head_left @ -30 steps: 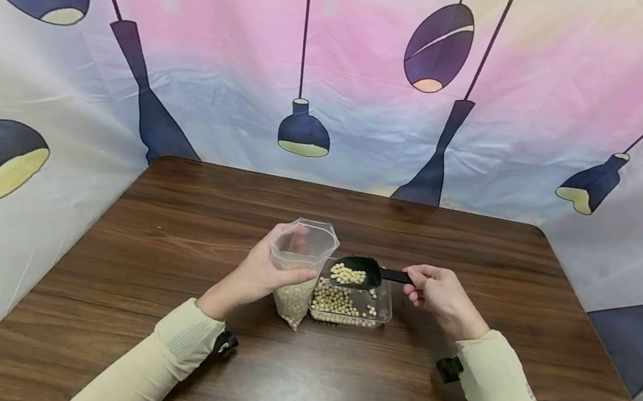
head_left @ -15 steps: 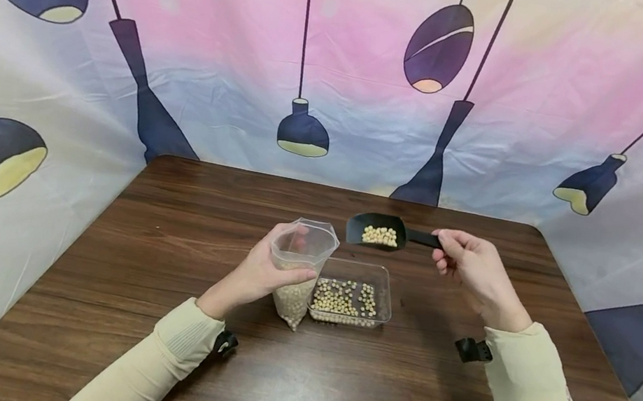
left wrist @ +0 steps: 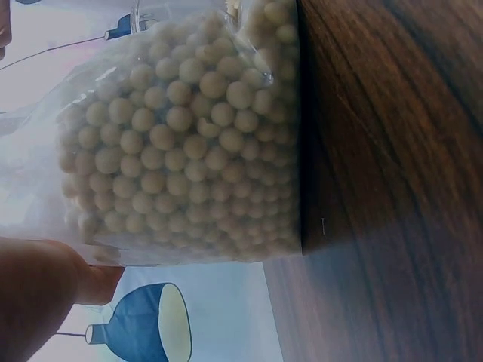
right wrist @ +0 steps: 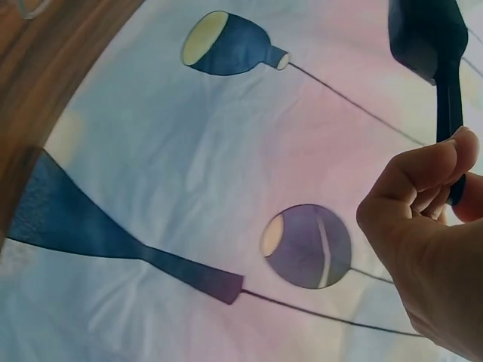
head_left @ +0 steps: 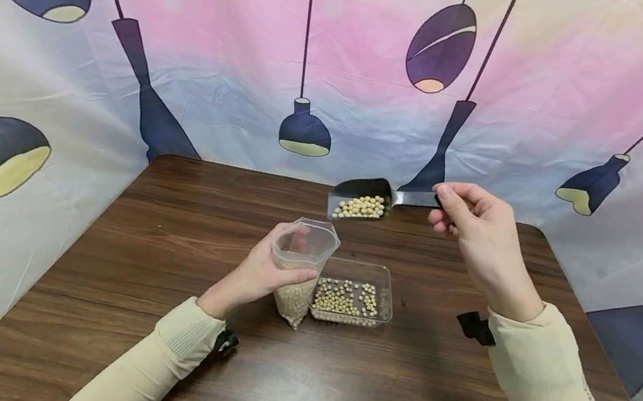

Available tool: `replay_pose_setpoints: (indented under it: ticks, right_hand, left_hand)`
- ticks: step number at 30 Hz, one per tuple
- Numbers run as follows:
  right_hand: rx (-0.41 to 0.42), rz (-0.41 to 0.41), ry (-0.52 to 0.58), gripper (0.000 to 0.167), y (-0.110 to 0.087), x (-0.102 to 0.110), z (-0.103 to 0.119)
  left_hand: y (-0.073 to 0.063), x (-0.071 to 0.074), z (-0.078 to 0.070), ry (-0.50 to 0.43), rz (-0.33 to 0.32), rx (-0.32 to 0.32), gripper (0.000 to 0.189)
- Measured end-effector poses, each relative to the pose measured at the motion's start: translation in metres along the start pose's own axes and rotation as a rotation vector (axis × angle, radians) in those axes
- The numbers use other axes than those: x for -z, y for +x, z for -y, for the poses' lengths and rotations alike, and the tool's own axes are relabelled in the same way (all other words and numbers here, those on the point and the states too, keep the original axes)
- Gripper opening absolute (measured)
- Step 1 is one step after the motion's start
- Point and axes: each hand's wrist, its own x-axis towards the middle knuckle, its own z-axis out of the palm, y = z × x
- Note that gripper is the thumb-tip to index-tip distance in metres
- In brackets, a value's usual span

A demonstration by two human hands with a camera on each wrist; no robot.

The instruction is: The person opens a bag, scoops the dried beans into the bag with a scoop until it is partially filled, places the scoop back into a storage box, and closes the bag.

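Note:
My right hand [head_left: 481, 238] pinches the handle of a black scoop [head_left: 358, 197], which carries a small heap of pale round soybeans [head_left: 361, 206]. The scoop is raised above and slightly right of the mouth of a clear plastic bag [head_left: 305, 244]. Around the upper part of that bag, my left hand [head_left: 266, 266] keeps its fingers and thumb curled, and the mouth gapes upward. Many soybeans [left wrist: 177, 151] fill the bag's lower part in the left wrist view, its base at the tabletop. In the right wrist view the scoop [right wrist: 430, 34] shows from its underside.
Right beside the bag stands a clear plastic tray [head_left: 385, 296] with a layer of soybeans [head_left: 340, 299] over its bottom. Both rest on a dark wooden table [head_left: 165, 217]. A fabric backdrop [head_left: 230, 22] printed with lamps hangs behind and at both sides.
My right hand has lifted the loaded scoop from over the tray, first up and right, then higher and back left towards the bag's mouth. The left hand and bag have stayed put.

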Motion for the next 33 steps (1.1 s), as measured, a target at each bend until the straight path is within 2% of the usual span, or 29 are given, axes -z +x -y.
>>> replay_pose_setpoints:
  ticks: [11,18,20,22,25,26,27,29,33]
  right_hand:
    - [0.125,-0.049,-0.154,0.032,0.000,-0.008,0.016]
    - [0.267,-0.081,-0.276,0.024,-0.006,-0.011,0.026]
    - [0.352,-0.092,-0.341,0.020,-0.011,-0.013,0.030]
    - [0.486,-0.113,-0.432,0.016,-0.017,-0.014,0.035]
    - [0.697,-0.158,-0.610,0.013,-0.029,-0.016,0.041]
    - [0.753,-0.160,-0.670,0.012,-0.032,-0.017,0.042]
    - [0.774,-0.156,-0.732,0.012,-0.035,-0.018,0.043]
    - [0.744,-0.110,-0.845,0.010,-0.039,-0.022,0.038]
    - [0.518,0.056,-1.020,0.006,-0.036,-0.032,0.005]
  left_hand:
    - [0.002,0.000,-0.001,0.025,0.007,0.028,0.070]
    - [0.002,0.000,-0.002,-0.002,0.010,0.022,0.069]
    - [0.002,0.000,-0.002,0.011,0.009,0.019,0.067]
    - [0.001,0.000,-0.001,0.020,0.005,0.017,0.065]
    - [0.000,-0.001,0.000,0.018,0.001,0.019,0.065]
    - [-0.001,-0.001,0.000,0.015,0.000,0.019,0.065]
    - [-0.001,-0.002,0.000,0.013,-0.002,0.020,0.066]
    - [-0.001,-0.002,0.000,0.005,-0.003,0.023,0.066]
    - [0.001,-0.002,-0.001,-0.002,0.000,0.018,0.066]
